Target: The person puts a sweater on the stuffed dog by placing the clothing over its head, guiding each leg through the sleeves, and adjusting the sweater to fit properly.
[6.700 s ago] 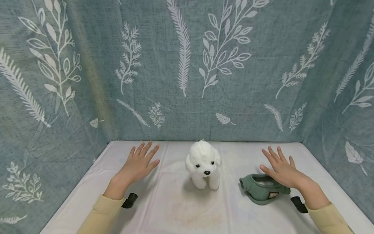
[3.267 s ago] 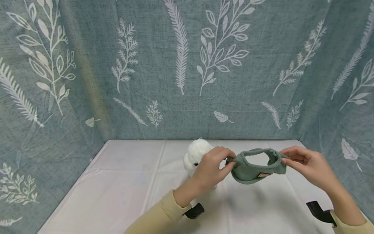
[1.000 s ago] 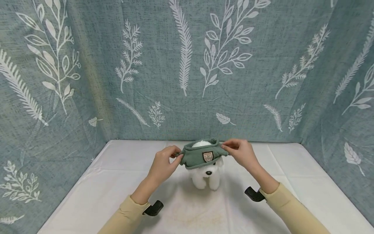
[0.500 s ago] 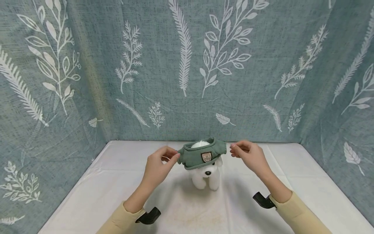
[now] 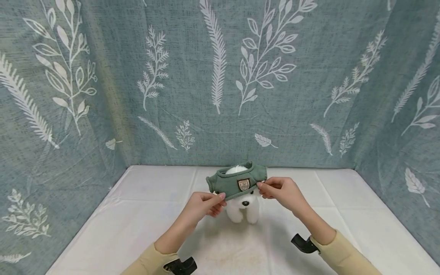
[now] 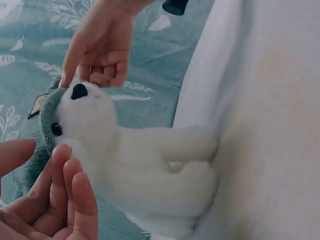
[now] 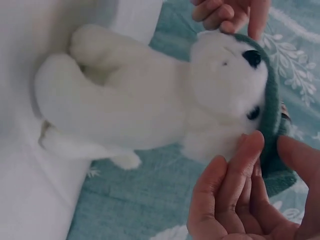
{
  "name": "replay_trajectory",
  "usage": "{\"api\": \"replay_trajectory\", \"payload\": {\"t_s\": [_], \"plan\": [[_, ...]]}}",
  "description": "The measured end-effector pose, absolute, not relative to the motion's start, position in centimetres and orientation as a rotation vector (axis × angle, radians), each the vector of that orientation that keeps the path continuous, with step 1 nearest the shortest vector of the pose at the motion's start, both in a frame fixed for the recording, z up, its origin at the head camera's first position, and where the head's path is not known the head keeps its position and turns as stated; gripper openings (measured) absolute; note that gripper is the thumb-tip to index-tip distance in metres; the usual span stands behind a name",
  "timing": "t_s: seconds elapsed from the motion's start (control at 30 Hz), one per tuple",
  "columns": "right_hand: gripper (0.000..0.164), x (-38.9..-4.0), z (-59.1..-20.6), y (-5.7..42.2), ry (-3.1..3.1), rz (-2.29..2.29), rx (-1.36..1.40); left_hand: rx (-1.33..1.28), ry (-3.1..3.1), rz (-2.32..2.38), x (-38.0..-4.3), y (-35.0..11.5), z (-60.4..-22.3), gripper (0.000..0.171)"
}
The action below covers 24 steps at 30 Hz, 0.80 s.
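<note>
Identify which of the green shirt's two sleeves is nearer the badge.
The sleeve by the right hand; the other sleeve, by the left hand, lies farther from the badge.

Person, both hands bare: left hand (image 5: pixel 203 208), right hand (image 5: pixel 283 193). Long pale-yellow sleeves, same both arms: left sleeve (image 5: pixel 148 262), right sleeve (image 5: pixel 345 255). Plain fabric, light creases; cuffs (image 5: pixel 324 240) plain, stop short of hands. Black wrist mounts, one per arm: left mount (image 5: pixel 183 267), right mount (image 5: pixel 304 243). Smooth, slightly shiny, curved, blunt-ended, jutting inward beside cuff.
</note>
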State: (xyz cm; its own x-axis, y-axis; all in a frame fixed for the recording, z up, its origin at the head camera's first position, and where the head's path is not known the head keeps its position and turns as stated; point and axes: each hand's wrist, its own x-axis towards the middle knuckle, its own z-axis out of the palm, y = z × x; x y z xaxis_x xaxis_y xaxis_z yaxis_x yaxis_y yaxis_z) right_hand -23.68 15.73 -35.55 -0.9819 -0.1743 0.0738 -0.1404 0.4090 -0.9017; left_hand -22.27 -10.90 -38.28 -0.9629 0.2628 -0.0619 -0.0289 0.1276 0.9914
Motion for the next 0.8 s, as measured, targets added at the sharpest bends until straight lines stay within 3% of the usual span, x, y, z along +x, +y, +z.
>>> {"api": "replay_trajectory", "payload": {"t_s": [0.13, 0.4, 0.8], "plan": [[0.039, -24.1, -35.7, 15.2, 2.583, -1.69, -0.205, 0.17, 2.029, 1.978, -22.6, -10.6, -38.8, 0.047], [0.036, -24.5, -35.5, 14.6, 2.472, -1.779, -0.119, 0.093, 1.739, 2.094, -22.6, -10.4, -39.4, 0.035], [0.022, -24.3, -35.8, 14.4, 2.425, -1.822, -0.173, -0.002, 1.651, 2.19, -21.9, -9.7, -39.0, 0.028]]}}
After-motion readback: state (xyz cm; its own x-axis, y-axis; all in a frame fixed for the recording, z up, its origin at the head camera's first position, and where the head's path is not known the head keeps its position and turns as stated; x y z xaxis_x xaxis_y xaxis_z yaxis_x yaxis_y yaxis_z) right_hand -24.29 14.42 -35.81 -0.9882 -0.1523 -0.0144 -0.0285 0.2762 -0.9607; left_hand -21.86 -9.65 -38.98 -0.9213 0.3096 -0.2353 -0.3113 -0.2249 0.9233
